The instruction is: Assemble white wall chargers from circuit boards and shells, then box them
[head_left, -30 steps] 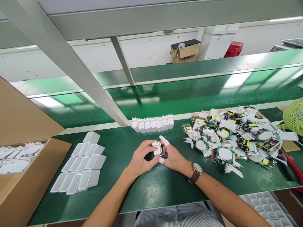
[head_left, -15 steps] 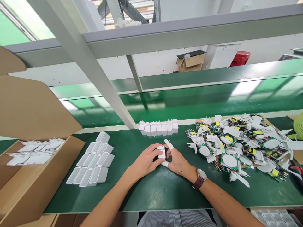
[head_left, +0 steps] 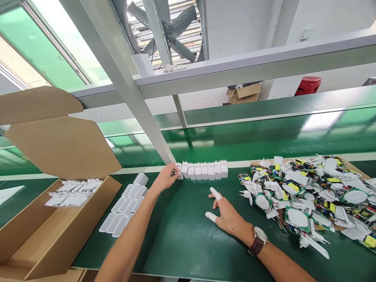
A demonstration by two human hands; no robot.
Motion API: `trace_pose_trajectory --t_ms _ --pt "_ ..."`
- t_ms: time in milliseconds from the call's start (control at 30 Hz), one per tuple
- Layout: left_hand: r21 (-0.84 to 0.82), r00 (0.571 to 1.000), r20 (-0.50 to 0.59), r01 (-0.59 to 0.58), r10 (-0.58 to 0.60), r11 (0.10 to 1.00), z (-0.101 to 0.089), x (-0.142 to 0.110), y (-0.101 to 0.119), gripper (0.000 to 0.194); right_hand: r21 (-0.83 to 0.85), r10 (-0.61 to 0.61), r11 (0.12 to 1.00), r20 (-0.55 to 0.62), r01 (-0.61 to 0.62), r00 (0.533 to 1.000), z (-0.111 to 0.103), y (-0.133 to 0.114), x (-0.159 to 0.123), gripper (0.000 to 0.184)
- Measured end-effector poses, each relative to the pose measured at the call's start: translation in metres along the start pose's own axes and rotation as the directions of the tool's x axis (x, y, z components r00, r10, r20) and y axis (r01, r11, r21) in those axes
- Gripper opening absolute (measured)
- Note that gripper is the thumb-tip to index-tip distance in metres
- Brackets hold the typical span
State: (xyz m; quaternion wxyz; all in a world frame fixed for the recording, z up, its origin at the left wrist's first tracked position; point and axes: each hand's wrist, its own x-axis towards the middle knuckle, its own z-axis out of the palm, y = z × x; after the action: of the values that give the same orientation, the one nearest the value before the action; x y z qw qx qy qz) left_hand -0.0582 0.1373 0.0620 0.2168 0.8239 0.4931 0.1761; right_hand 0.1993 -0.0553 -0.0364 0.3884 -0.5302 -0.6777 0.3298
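Along the white housings [head_left: 205, 171], left hand [head_left: 165, 179] pinched on the end housing [head_left: 180, 176], right hand [head_left: 229, 215] half-open, empty.

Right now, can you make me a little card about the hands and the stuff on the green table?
Left hand: fingers on the leftmost plug adapter, grip partly hidden
Right hand: fingers spread, holding nothing; white finger cots on thumb and one finger
Right wrist: wristwatch, dark strap
Back row: white plug adapters, side by side
Left side: open-topped white cases, beside an open cardboard box with white parts inside
Right side: messy heap of circuit boards and white plastic parts
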Motion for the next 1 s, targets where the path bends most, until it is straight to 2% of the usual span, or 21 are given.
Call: trace_pose_trajectory --t_ms 67,167,233,267,367,500,733,900,1000 --pt "0.002 1.0 0.02 -0.019 0.019 1.0 -0.004 0.006 0.007 0.031 0.011 0.006 1.0 0.006 -0.006 1.0 0.0 0.001 0.0 0.085" --pt "0.017 0.996 0.057 -0.065 0.064 0.998 -0.014 0.016 0.018 0.072 0.016 0.004 1.0 0.027 -0.005 1.0 -0.001 -0.001 0.001 0.085" --pt "0.08 0.984 0.153 -0.102 0.089 0.992 -0.019 0.026 0.025 0.097 0.01 -0.011 1.0 0.029 0.011 1.0 -0.002 -0.002 0.002 0.085" --pt "0.122 0.973 0.214 -0.118 0.09 0.986 -0.02 0.032 0.028 0.102 0.009 -0.018 1.0 0.03 0.018 0.999 -0.002 -0.002 0.002 0.085" --pt "0.223 0.943 0.33 -0.13 0.051 0.966 -0.016 0.048 0.031 0.089 0.01 -0.027 1.0 0.029 0.027 0.999 -0.002 -0.002 0.002 0.085" --pt "0.287 0.944 0.33 -0.107 0.007 0.952 -0.008 0.054 0.03 0.067 0.004 -0.037 0.999 0.019 0.037 0.999 -0.001 -0.001 0.002 0.084" --pt "0.345 0.951 0.308 -0.101 -0.01 0.933 -0.006 0.037 0.031 0.07 -0.048 -0.083 0.995 -0.007 0.083 0.997 0.0 0.003 -0.001 0.074" --pt "0.342 0.963 0.27 -0.076 -0.02 0.937 0.004 0.031 0.034 0.067 -0.061 -0.142 0.988 -0.041 0.14 0.989 0.004 0.009 -0.004 0.071" --pt "0.295 0.963 0.269 -0.09 0.008 0.951 -0.003 0.026 0.04 0.081 -0.052 -0.155 0.987 -0.053 0.152 0.987 0.003 0.009 -0.006 0.07"
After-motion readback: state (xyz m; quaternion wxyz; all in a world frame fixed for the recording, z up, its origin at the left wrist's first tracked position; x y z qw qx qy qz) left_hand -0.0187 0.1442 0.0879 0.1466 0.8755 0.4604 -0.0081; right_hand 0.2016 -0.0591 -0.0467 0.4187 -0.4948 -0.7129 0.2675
